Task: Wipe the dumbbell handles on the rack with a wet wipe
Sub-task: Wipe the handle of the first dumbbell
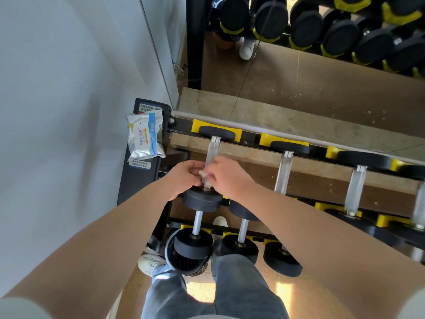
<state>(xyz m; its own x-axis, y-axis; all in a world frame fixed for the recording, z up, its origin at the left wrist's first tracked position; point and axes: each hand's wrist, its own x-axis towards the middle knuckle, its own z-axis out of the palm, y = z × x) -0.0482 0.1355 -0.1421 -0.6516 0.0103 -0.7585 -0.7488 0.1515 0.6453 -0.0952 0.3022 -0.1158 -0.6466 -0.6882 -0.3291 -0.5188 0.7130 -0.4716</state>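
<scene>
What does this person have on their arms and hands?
Nothing on the hands: the left hand and right hand are bare, with no gloves, rings or watch showing. The left forearm and right forearm are bare too. Short pale grey sleeves show only at the bottom corners: the left sleeve and the right sleeve.

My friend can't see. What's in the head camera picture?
The left hand and right hand pinch a white wipe on the leftmost dumbbell handle. A pack of wipes lies on the left end of the rack.
</scene>
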